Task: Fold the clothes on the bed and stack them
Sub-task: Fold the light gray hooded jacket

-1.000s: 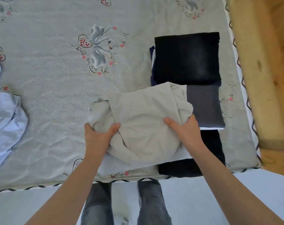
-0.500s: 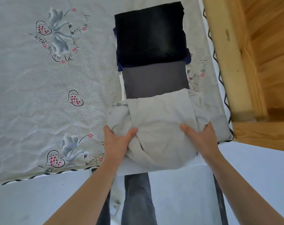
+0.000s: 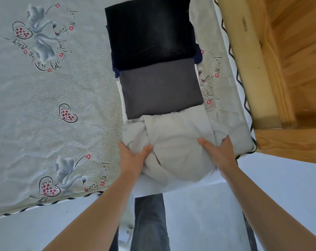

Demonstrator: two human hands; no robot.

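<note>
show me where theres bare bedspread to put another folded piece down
Free: the wide bedspread left of the folded row, between the swan prints, down to the near edge. Crowded: the right side, where the black piece, dark grey piece and the light grey garment gripped by the left hand and right hand leave only a thin strip beside the wooden frame.

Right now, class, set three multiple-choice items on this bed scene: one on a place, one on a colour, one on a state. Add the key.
1. Where does the dark grey folded garment lie?
A. between the black folded garment and the light grey garment
B. on the floor
C. left of the swan print

2. What colour is the garment being held?
A. red
B. light grey
C. black

3. How is it held?
A. left hand only
B. untouched
C. both hands, right hand too

Key: A, it sits mid-row; B, pale cloth; C, a hand grips each side.
</note>
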